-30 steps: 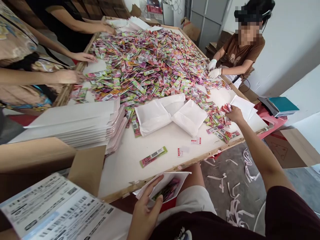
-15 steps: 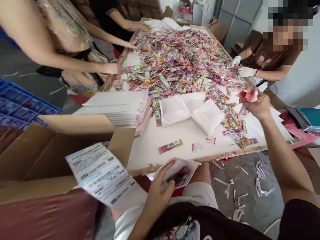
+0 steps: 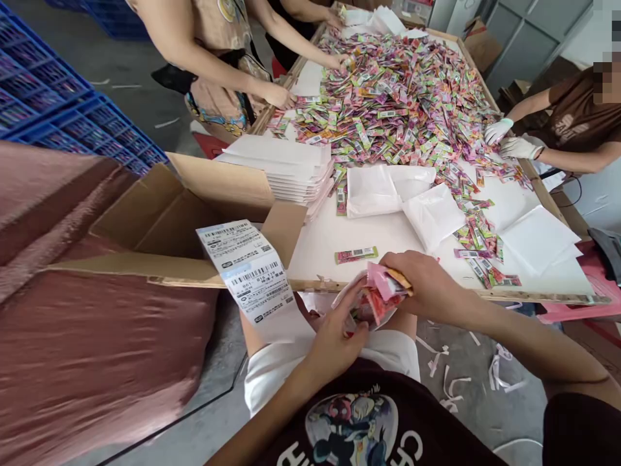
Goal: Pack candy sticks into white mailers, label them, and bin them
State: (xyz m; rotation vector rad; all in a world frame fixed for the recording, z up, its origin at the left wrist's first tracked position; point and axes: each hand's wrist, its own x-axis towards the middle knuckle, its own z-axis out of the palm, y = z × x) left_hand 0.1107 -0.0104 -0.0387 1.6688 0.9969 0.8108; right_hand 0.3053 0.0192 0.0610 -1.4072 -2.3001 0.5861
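Above my lap, my left hand (image 3: 339, 340) is closed around a white mailer bag (image 3: 350, 286), whose mouth faces up. Small colourful packets (image 3: 381, 298), pink, red and orange, are gripped in my right hand (image 3: 422, 281) right at that mouth; how many are inside is hidden. Just beyond lies a single green-and-red packet (image 3: 356, 254) on the white table (image 3: 315, 259). Filled-looking white bags (image 3: 371, 191) lie further in, with a large heap of packets (image 3: 398, 110) behind them. A strip of printed labels (image 3: 257, 278) hangs left of my left hand.
An open cardboard box (image 3: 140, 220) stands at the left, near a stack of white bags (image 3: 295, 168). More flat white bags (image 3: 538, 239) lie on the right. Co-workers' hands (image 3: 279, 96) and gloved hands (image 3: 517, 145) are at the heap. Blue crates (image 3: 107, 129) stand far left.
My right hand has come from the right side of the table down to the bag, carrying packets. The view has swung left. My left hand still holds the bag.
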